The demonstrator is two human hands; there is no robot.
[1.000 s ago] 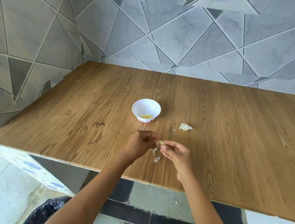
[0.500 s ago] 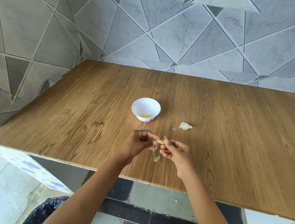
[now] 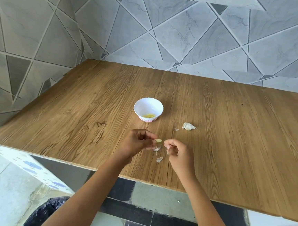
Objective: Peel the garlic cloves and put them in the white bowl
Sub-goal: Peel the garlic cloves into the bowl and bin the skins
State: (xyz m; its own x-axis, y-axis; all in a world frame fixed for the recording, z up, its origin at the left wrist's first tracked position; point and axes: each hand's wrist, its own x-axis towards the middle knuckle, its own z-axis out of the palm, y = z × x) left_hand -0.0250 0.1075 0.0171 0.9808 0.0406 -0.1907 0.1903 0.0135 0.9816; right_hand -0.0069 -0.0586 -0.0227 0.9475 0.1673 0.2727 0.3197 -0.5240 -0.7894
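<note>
Our left hand (image 3: 138, 142) pinches a peeled garlic clove (image 3: 158, 141); our right hand (image 3: 179, 153) curls just beside it, and we cannot tell whether it holds anything. Beneath them loose skin (image 3: 159, 159) lies on the table (image 3: 232, 138), the white bowl (image 3: 149, 104) and an unpeeled clove (image 3: 187, 126) beyond.

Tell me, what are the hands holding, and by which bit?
The left hand pinches a garlic clove by one end. Whether the right hand pinches any peel cannot be told.

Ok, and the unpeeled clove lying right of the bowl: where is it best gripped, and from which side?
Probably pinch the unpeeled clove across its plump body, from above, with the nearer right hand. It lies flat on the table; its thin papery tail points right.
</note>
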